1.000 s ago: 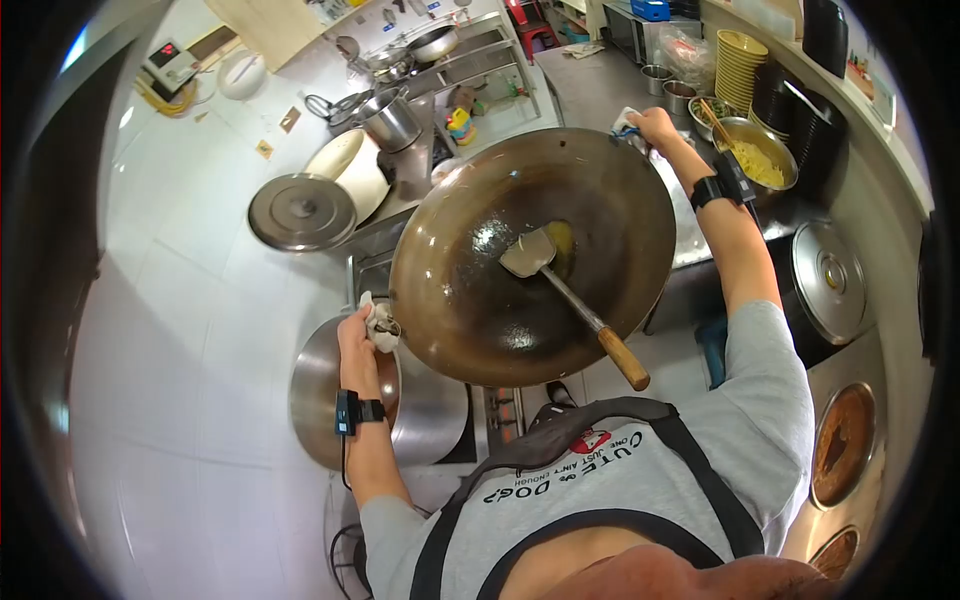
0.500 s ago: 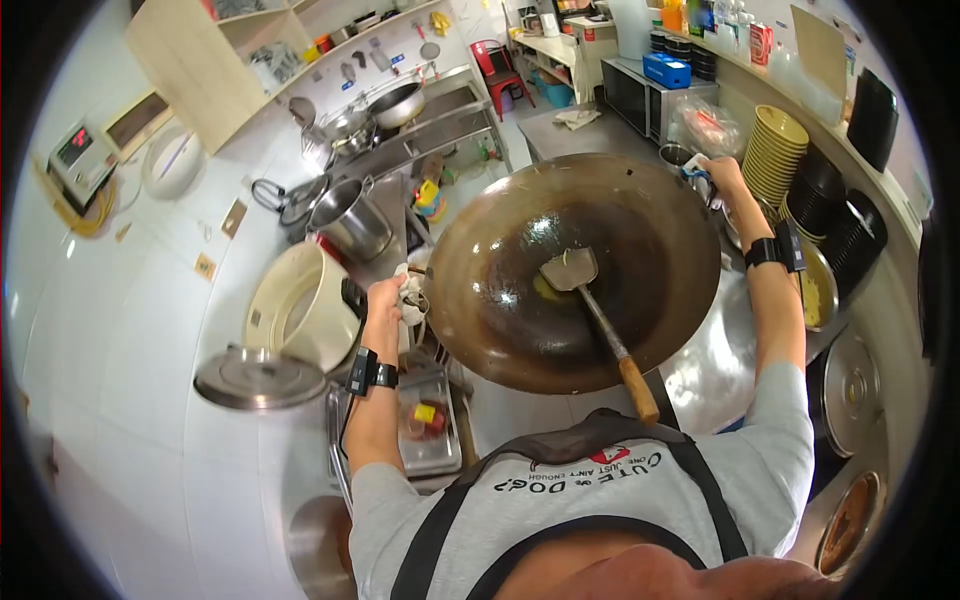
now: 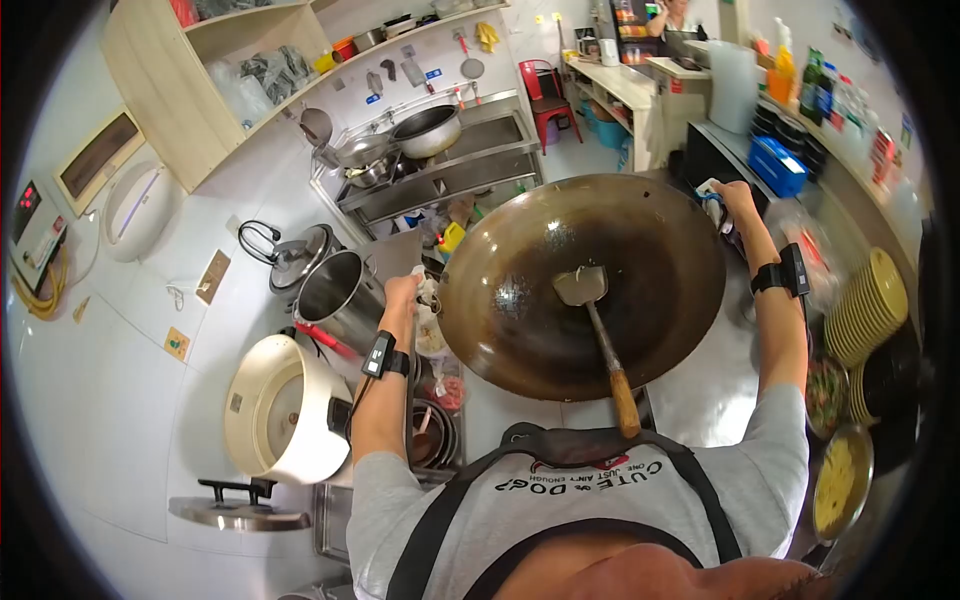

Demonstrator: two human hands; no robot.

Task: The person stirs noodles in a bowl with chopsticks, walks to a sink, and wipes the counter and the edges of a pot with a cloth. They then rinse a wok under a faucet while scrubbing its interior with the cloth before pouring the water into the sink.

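A large dark wok (image 3: 500,330) is held up level with my chest, tilted a little toward me. My left hand (image 3: 403,292) is closed at its left rim with a pale cloth (image 3: 428,292) in the grip. On the opposite side my right hand (image 3: 738,203) grips the other handle through a whitish-blue cloth (image 3: 712,200). Inside the wok lies a spatula (image 3: 582,287), its wooden handle (image 3: 625,402) jutting over the near rim. The bowl has an oily shine and a few small scraps. The wok's handles are mostly hidden by hands and cloths.
A metal counter (image 3: 715,365) runs along my right, with stacked yellow plates (image 3: 868,300) and a bowl of yellow food (image 3: 842,485). To my left stand a tall steel pot (image 3: 340,290) and a cream cooker (image 3: 285,410). Ahead are a sink unit (image 3: 460,165) and a red chair (image 3: 546,95).
I have moved forward with the wok; the plates, cooker and steel pot sit farther back relative to me. Both hands keep their hold, and the spatula stays in the wok.
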